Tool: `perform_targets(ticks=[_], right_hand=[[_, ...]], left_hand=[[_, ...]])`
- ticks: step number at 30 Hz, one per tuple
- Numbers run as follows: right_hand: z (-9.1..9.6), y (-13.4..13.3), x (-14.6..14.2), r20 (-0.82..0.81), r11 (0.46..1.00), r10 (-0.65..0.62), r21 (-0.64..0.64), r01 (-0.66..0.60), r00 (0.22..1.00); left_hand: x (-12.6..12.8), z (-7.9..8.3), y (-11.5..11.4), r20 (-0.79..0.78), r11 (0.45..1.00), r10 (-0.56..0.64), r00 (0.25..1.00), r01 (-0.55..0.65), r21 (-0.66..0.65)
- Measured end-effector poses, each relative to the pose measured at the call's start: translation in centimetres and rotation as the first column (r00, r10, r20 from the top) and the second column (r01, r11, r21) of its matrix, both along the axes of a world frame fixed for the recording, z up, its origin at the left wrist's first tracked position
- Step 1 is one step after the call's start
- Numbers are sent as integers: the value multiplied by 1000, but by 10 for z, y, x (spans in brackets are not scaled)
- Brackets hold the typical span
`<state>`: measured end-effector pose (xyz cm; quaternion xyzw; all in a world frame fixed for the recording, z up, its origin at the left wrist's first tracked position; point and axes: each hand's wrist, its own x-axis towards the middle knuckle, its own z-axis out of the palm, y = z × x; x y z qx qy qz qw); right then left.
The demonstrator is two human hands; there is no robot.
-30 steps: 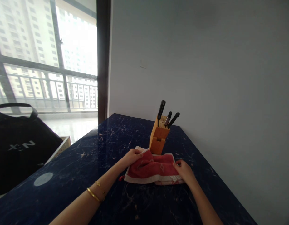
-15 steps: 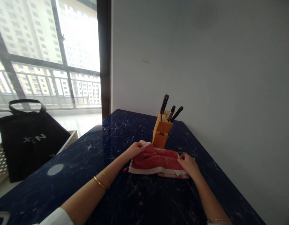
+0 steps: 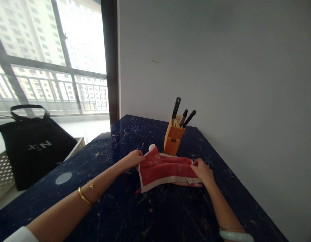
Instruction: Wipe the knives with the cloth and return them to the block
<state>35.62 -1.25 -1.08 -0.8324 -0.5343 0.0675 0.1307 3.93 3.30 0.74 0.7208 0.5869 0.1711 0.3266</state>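
A red towel [image 3: 165, 170] with pale borders lies partly folded on the dark blue marbled table [image 3: 120, 205]. At its left edge my left hand [image 3: 134, 158] pinches the cloth between thumb and fingers. My right hand [image 3: 203, 170] grips the upper right corner the same way. Between the hands the fabric is wrinkled, with its top left corner raised to a point. Right behind the towel stands a wooden knife block [image 3: 173, 137] with several black-handled tools in it.
A black bag [image 3: 39, 148] leans at the left beside a perforated pale crate [image 3: 3, 171]. On the table's left side is a pale round spot [image 3: 63, 178]. A grey wall [image 3: 221, 77] runs along the right, and a large window [image 3: 57, 60] fills the left.
My left hand has moved left, from the towel's upper left corner to its left edge, drawing the cloth flatter. My right hand stays at the right corner. The view has shifted slightly.
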Motion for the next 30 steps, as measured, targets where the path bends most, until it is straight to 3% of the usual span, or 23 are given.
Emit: perform_targets(ticks=[7, 16, 23, 30], right_hand=[[4, -1, -3, -4, 999, 7, -35, -7, 1000], [1, 0, 0, -30, 998, 24, -55, -26, 999], [-5, 4, 8, -92, 999, -26, -31, 23, 995], [-16, 13, 12, -172, 998, -19, 55, 29, 985]], left_hand=[[-15, 2, -19, -155, 1000, -5, 988, 4, -4], [-20, 10, -16, -398, 995, -15, 917, 53, 83], [-1, 14, 19, -397, 961, 105, 912, 9, 275], [21, -3, 62, -318, 989, 75, 945, -31, 142]])
